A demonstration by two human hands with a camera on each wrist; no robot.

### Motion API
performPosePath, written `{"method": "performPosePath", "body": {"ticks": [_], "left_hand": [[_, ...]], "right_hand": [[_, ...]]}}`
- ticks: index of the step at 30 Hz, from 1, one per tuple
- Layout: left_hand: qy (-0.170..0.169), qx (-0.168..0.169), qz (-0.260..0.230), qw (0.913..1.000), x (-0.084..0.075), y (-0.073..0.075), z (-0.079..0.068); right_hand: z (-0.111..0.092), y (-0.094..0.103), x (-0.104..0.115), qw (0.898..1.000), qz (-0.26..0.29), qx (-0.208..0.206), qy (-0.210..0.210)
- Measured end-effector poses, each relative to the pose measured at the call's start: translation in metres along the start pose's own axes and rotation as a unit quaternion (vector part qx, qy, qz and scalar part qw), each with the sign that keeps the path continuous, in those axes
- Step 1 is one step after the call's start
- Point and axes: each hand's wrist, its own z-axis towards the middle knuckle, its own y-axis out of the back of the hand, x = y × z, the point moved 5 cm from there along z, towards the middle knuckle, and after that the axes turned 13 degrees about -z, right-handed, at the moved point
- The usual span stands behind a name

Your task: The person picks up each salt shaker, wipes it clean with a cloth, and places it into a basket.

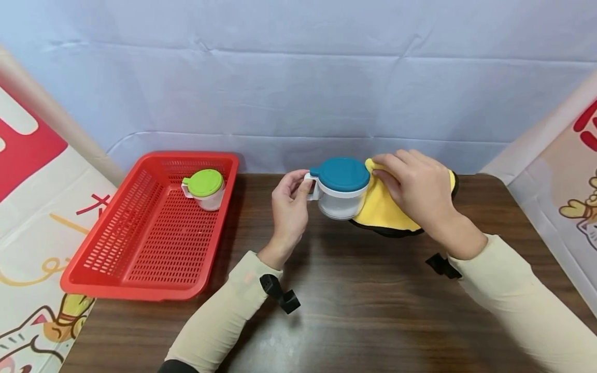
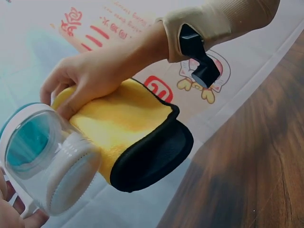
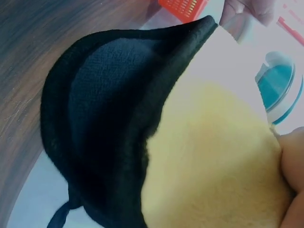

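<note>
My left hand (image 1: 290, 207) grips the white handle of a clear jar (image 1: 342, 204) with a blue lid (image 1: 344, 174), holding it up off the table. In the left wrist view the clear jar (image 2: 52, 161) tilts, its ridged base showing. My right hand (image 1: 415, 184) pinches a yellow cloth (image 1: 387, 207) with black edging beside the lid's right side. The cloth hangs folded against the jar's right wall; its dark underside (image 3: 104, 123) shows in the right wrist view. Part of the left hand's fingers is hidden behind the handle.
A red plastic basket (image 1: 207, 259) stands at the left of the brown wooden table (image 1: 354, 311). Inside its far right corner sits a similar jar with a green lid (image 1: 205, 183). A pale cloth backdrop (image 1: 298, 93) rises behind the table, with printed sheets at both sides.
</note>
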Motion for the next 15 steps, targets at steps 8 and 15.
{"method": "performPosePath", "body": {"ticks": [8,15], "left_hand": [[-0.002,0.0,-0.005,1.0,0.0,0.0,0.0],[-0.003,-0.002,-0.001,1.0,0.001,-0.001,-0.001]], "right_hand": [[0.001,-0.006,-0.009,0.999,0.039,0.007,0.018],[0.001,-0.007,-0.016,0.999,0.039,0.032,-0.011]]}}
